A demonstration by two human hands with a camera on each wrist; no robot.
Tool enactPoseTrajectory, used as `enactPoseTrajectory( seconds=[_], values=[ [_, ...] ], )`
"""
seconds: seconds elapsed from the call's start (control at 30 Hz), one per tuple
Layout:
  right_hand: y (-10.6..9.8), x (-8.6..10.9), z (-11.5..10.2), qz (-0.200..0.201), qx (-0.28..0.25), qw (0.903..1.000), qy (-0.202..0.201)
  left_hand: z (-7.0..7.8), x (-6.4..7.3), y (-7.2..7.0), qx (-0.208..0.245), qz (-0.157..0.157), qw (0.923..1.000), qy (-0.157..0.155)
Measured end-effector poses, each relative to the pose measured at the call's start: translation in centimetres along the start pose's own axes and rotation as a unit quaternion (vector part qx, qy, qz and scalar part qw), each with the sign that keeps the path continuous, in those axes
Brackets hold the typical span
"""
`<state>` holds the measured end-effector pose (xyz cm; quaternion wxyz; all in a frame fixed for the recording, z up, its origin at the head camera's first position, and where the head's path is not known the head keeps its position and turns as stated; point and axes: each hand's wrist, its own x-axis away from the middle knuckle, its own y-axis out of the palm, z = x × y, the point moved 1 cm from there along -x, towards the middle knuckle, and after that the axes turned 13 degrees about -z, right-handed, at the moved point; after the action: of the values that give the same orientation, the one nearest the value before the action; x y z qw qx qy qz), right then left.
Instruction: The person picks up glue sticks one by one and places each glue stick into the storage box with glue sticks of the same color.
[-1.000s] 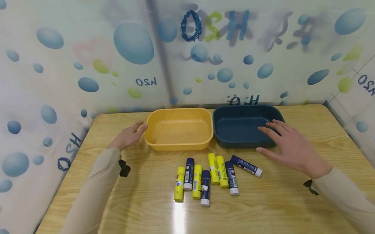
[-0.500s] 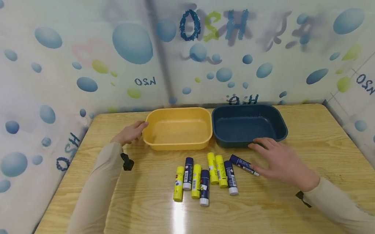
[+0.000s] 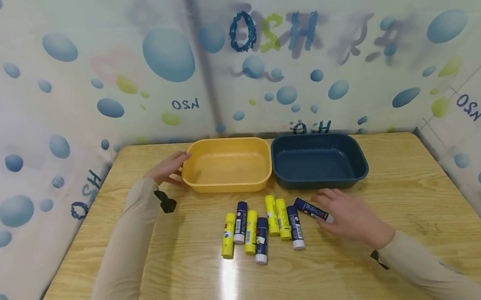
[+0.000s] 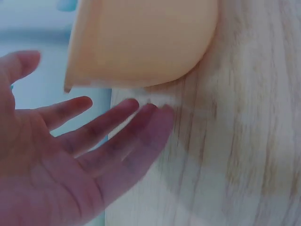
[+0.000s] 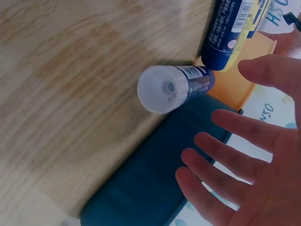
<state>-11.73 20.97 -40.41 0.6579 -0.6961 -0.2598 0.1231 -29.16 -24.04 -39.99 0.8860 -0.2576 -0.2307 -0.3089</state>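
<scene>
Reaching seems the step in hand: the right hand [image 3: 347,212] has its fingers spread, holding nothing, the slanted navy glue stick [image 3: 311,209] just by their tips. Gripping it calls for curling them. The left hand's [image 3: 167,167] fingers, loosely extended, have the yellow tray [image 3: 228,188] just beside them.

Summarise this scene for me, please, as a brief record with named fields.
Left hand: fingers extended, near the left end of the yellow tray
Right hand: fingers extended, by the white end of the slanted navy glue stick
Dark blue tray: just right of the yellow one
Yellow glue sticks: four
Navy glue sticks: four, including the slanted one
Surface: wooden table
</scene>
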Motion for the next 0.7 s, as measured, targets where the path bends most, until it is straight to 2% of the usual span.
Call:
enactPoseTrajectory(
  seconds=[0.27,0.5,0.7],
  values=[
    [0.8,-0.3,-0.1,-0.006,-0.008,0.9999,-0.004,-1.0,-0.3,-0.5,0.058,-0.033,0.9969,0.041],
    [0.7,-0.5,0.2,-0.024,-0.023,0.9994,0.008,-2.3,-0.4,-1.1,0.146,-0.063,0.9843,0.077],
    [0.4,-0.8,0.2,-0.045,-0.031,0.9985,0.003,-2.6,-0.2,-1.0,0.166,-0.079,0.9781,0.097]
  ],
)
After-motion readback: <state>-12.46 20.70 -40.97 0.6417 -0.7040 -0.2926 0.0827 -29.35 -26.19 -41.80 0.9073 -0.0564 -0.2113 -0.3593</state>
